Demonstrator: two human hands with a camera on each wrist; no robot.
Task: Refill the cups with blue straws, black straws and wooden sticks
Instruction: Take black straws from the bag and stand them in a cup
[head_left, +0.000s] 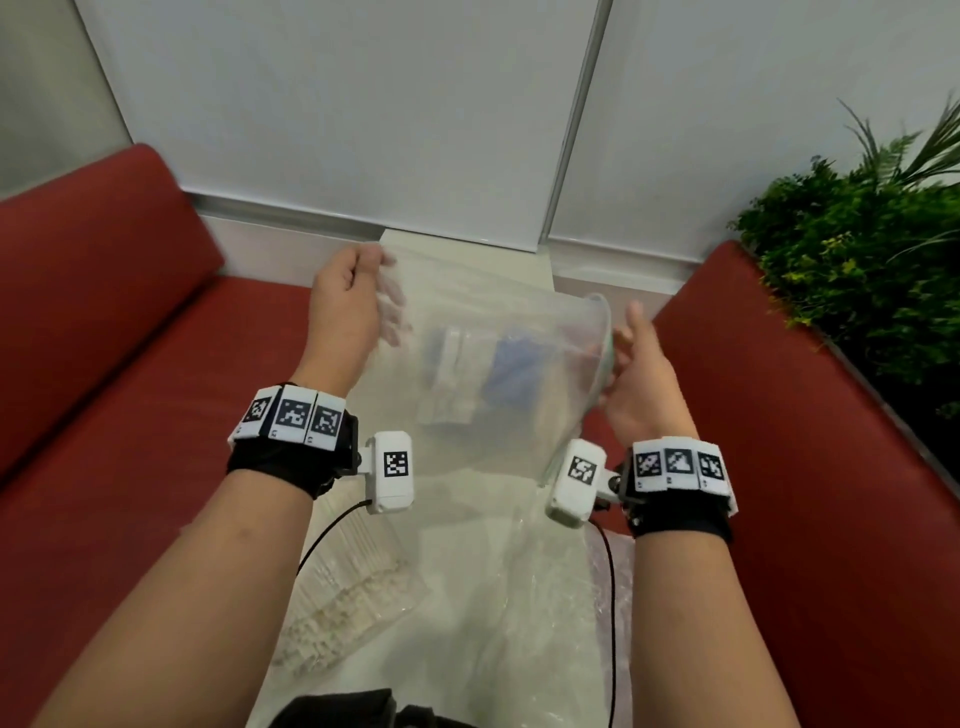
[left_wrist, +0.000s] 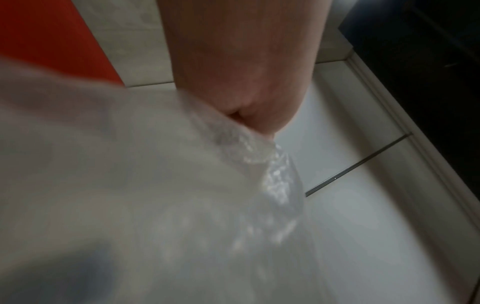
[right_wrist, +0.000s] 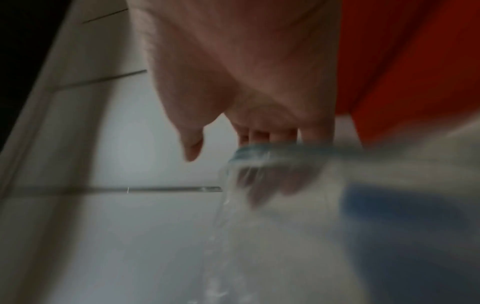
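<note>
Both hands hold one big clear plastic bag (head_left: 498, 332) up over the middle of the narrow white desk (head_left: 467, 545), between the two red seats (head_left: 104, 338). The left hand (head_left: 345, 306) pinches the bag's left top edge, fingers (head_left: 389, 317) curled round the film. The right hand (head_left: 641, 374) holds the right side at the blue-green zip strip (head_left: 605, 332): its fingers are hooked behind the film and the thumb stands free.

The mouth of the bag runs from hand to hand, so the opening lies between them, equally near to both. Inside, blurred, hang a blue bundle (head_left: 511, 364), probably the blue straws, and a pale packet (head_left: 447, 364) to its left. Near the desk's left edge lies another clear packet (head_left: 343, 608) with pale sticks, probably the wooden ones. No cups are visible.
</note>
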